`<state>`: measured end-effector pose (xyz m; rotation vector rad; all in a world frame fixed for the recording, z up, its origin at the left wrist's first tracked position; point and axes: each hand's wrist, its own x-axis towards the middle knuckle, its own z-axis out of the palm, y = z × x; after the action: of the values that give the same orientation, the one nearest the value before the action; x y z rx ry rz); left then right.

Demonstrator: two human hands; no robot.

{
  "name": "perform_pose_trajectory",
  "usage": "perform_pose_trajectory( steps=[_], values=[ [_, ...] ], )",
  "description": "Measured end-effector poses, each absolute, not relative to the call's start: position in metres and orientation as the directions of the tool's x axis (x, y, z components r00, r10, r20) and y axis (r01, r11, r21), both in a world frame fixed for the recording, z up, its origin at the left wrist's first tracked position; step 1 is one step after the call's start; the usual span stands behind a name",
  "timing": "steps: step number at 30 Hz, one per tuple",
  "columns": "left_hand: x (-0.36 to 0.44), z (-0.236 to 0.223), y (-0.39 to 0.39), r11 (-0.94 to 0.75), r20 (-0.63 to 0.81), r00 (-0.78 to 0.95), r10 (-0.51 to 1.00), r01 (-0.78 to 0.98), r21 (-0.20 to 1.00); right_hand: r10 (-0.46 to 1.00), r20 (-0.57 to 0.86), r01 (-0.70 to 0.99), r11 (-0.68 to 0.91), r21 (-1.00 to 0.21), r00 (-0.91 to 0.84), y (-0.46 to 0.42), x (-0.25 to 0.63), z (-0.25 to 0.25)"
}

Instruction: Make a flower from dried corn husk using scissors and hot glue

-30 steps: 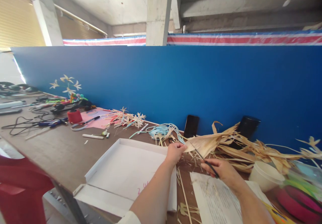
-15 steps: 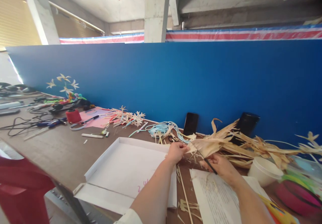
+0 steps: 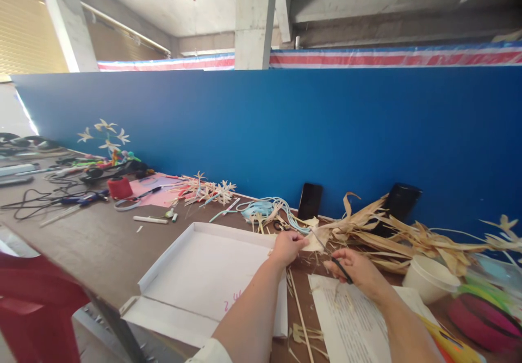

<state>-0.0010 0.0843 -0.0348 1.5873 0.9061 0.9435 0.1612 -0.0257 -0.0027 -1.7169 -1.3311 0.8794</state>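
My left hand (image 3: 286, 248) is closed in a pinch on a small pale piece of dried corn husk (image 3: 315, 241) above the table, just past the white box lid. Around the black handle of a pair of scissors (image 3: 341, 270) my right hand (image 3: 359, 271) is closed. The thin blades point up and left, across the right side of the pale piece. Whether the blades touch it I cannot tell. Behind both hands lies a heap of tan dried husks (image 3: 367, 219). Printed paper (image 3: 346, 319) lies under my right hand.
A shallow white box lid (image 3: 204, 265) lies left of my hands. Two dark phones (image 3: 310, 200) lean on the blue partition (image 3: 261, 129). At right stand a white cup (image 3: 430, 279) and a pink round container (image 3: 483, 322). A thin stick (image 3: 299, 314) lies in front.
The broad husk between my hands has come down to a small piece in my left hand. The scissors' blades have moved slightly; both hands stay nearly in place.
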Motion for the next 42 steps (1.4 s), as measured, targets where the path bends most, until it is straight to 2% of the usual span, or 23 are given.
perform_pose_trajectory(
  steps=[7, 12, 15, 23, 26, 30, 35, 42],
  values=[
    [0.0, -0.038, 0.085, -0.197, 0.127, 0.411, 0.903, 0.132, 0.972, 0.971, -0.034, 0.436, -0.137, -0.889, 0.235, -0.024, 0.167, -0.004],
    [0.001, -0.038, 0.086, -0.178, 0.144, 0.355, 0.924, 0.063, 0.982, 0.935, -0.013, 0.577, -0.229, -0.784, 0.354, -0.022, 0.171, -0.011],
    [0.003, -0.04, 0.088, -0.15, 0.139, 0.348, 0.927, 0.003, 0.989, 0.93, -0.026, 0.622, -0.267, -0.736, 0.368, -0.019, 0.17, -0.019],
    [0.005, -0.032, 0.08, -0.02, 0.114, 0.409, 0.905, -0.226, 0.974, 0.968, -0.056, 0.493, -0.175, -0.852, 0.246, -0.017, 0.161, -0.022],
    [0.004, -0.028, 0.075, 0.033, 0.095, 0.456, 0.885, -0.265, 0.964, 0.973, -0.017, 0.515, -0.138, -0.846, 0.232, -0.017, 0.158, -0.02],
    [0.005, -0.03, 0.074, 0.041, 0.093, 0.487, 0.868, -0.257, 0.966, 0.958, 0.039, 0.638, -0.158, -0.753, 0.284, -0.017, 0.155, -0.016],
    [0.01, -0.035, 0.075, -0.038, 0.11, 0.448, 0.887, -0.165, 0.986, 0.962, 0.092, 0.719, -0.126, -0.684, 0.257, -0.021, 0.155, -0.007],
    [0.01, -0.035, 0.072, -0.147, 0.137, 0.444, 0.885, -0.013, 0.989, 0.994, 0.038, 0.55, -0.024, -0.835, 0.101, -0.016, 0.166, -0.023]
  ],
)
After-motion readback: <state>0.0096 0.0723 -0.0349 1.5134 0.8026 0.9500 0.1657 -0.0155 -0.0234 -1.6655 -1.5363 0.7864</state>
